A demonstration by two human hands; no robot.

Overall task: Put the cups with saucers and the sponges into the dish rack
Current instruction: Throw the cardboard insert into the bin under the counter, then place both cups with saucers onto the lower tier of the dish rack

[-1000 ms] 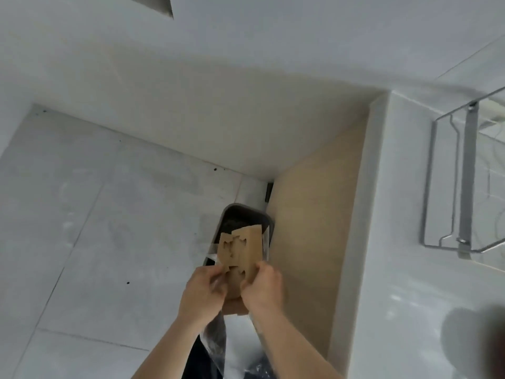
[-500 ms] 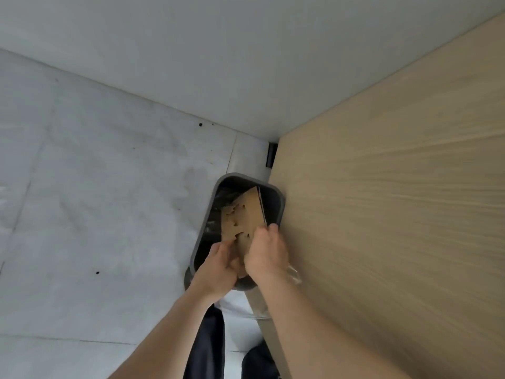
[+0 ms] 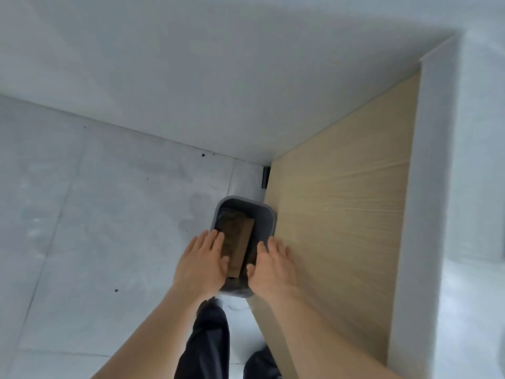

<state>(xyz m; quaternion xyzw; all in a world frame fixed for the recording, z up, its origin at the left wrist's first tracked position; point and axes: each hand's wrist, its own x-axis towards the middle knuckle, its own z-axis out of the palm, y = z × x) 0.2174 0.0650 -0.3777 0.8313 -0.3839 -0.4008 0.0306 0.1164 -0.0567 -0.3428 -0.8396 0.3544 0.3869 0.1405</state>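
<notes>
No cups, saucers, sponges or dish rack are in view. I look down at a grey bin [image 3: 266,214] on the floor beside a wooden cabinet side. A brown cardboard piece [image 3: 237,243] lies inside the bin. My left hand [image 3: 203,262] hovers over the bin's left rim, fingers spread, holding nothing. My right hand [image 3: 273,265] is above the bin's right rim, fingers also apart and empty. The cardboard sits between the two hands, below them.
The light wooden cabinet side [image 3: 341,228] rises right of the bin, with a white countertop edge [image 3: 437,187] above it. Grey floor tiles [image 3: 95,214] spread to the left, a white wall [image 3: 218,77] behind. My dark trouser legs [image 3: 210,343] show below.
Both hands let go of the cardboard, which dropped into the bin. The hands opened and drew apart to the bin's sides. The view has tilted up a little, and the countertop edge shows again.
</notes>
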